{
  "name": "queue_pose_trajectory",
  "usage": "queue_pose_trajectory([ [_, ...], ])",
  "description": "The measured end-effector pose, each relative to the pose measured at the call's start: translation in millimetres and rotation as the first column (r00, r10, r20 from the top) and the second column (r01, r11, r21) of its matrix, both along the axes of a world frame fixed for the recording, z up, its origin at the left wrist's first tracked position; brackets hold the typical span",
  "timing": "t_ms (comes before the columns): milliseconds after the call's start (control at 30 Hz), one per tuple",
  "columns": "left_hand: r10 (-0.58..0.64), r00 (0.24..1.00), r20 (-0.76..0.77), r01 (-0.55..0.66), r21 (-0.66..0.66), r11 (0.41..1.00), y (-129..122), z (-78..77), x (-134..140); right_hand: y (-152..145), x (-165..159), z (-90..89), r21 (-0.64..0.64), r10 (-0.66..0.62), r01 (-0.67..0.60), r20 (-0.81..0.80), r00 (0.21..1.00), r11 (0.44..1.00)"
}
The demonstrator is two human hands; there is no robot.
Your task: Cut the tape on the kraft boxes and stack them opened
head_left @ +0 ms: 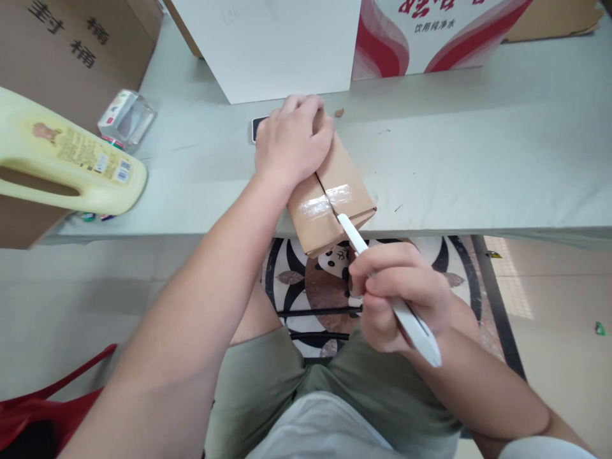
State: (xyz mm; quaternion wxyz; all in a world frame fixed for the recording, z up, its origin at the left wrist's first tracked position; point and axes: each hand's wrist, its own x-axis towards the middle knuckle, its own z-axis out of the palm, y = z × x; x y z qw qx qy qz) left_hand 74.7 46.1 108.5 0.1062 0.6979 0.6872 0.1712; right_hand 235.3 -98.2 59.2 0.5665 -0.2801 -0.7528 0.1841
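A small brown cardboard box point(329, 194) lies tilted at the table's front edge, its near end jutting over. Clear tape point(338, 193) crosses the seam between its top flaps. My left hand point(294, 137) is wrapped over the box's far end, with the fingers curled down the far side. In my right hand point(406, 296) is a white utility knife point(356, 236), gripped between thumb and fingers. Its tip touches or nearly touches the seam at the near end; the blade itself I cannot make out. Partly behind my left hand lies a dark-faced device point(257, 129) with a white rim.
On the left stand a pale yellow jug point(102, 169), a clear plastic container point(128, 118) and a large carton point(81, 57). A white panel point(287, 51) and a red-and-white carton point(430, 41) line the back. A red item point(57, 395) is at lower left.
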Motion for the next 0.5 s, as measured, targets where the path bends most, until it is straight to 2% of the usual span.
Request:
queue_pose_trajectory([
  [100, 0.005, 1.0, 0.03, -0.005, 0.001, 1.0, -0.5, 1.5, 0.7, 6.4, -3.0, 6.3, 0.065, 0.019, -0.014, -0.078, 0.997, 0.998],
  [267, 0.001, 1.0, 0.022, -0.001, 0.003, 1.0, 0.5, 0.4, 0.3, 8.3, -5.0, 4.4, 0.112, -0.044, 0.043, 0.014, 0.999, 0.993],
  [500, 0.005, 0.998, 0.057, -0.005, -0.001, 1.0, -1.5, 2.6, 0.6, 7.0, -8.5, 5.9, 0.121, -0.06, 0.057, 0.021, 0.998, 0.991],
])
